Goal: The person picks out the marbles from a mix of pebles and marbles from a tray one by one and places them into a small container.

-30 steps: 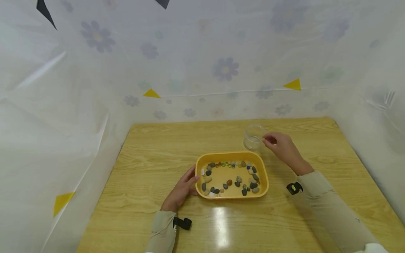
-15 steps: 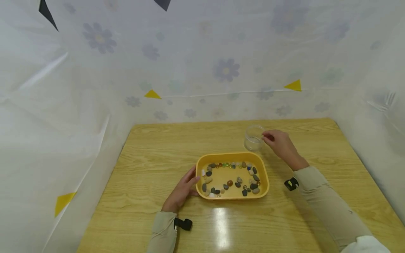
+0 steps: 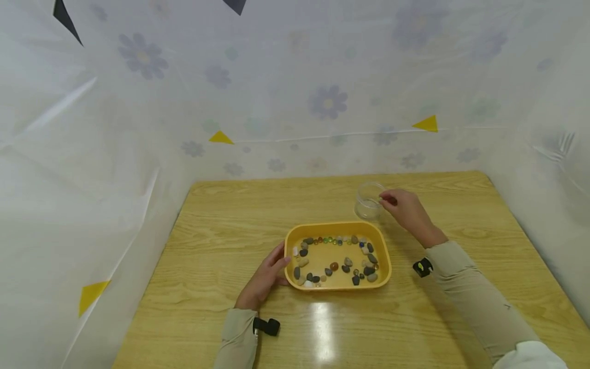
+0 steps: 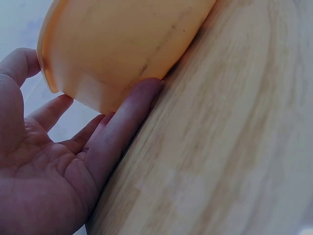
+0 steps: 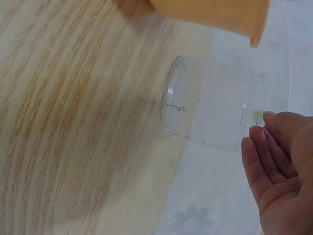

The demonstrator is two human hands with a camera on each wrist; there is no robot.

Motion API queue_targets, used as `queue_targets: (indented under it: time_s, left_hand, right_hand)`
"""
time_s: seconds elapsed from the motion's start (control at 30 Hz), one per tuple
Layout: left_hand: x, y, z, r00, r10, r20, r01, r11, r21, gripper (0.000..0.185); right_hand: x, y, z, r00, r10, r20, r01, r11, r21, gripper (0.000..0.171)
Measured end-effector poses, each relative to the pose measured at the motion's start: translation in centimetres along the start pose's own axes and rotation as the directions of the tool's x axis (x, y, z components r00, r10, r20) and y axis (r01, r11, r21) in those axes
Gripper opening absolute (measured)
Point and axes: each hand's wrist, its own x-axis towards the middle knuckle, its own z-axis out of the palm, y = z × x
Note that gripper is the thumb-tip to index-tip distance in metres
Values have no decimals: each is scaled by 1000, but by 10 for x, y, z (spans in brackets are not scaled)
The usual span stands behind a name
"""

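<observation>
In the head view my left hand (image 3: 265,277) holds the left end of a yellow plastic tray (image 3: 341,288), thumb at its rim. Up close in the left wrist view, the fingers (image 4: 124,115) lie along the tray's outer wall, low by the table. My right hand (image 3: 407,212) is at the rim of a clear glass jar (image 3: 369,209), just beyond the tray's back right corner. Between its thumb and fingertips is a small, blurred pale-green piece (image 5: 257,113) at the jar's mouth. No stones show inside the jar.
Around the tray's inside edge run grey, tan and white pebbles (image 3: 372,258), with a row of coloured glass beads (image 3: 330,240) at the back. A few stones lie further in. A wood-grain table (image 3: 221,220) carries everything; a flowered white sheet (image 3: 295,102) hangs behind.
My right hand has shifted slightly left and away from me, its fingertips now overlapping the jar's rim. The left hand, tray and jar have stayed put.
</observation>
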Motion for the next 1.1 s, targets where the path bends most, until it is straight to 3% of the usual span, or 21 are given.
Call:
queue_targets:
  time_s: [0.7, 1.1]
  left_hand:
    - [3, 1, -2, 1000, -26, -3, 26, 1000, 13, 59]
    - [3, 4, -2, 1000, -5, 9, 5, 1000, 6, 56]
  right_hand:
    - [-2, -2, -4, 999, -19, -28, 19, 1000, -9, 20]
    - [-10, -28, -13, 994, -105, -3, 105, 994, -13, 18]
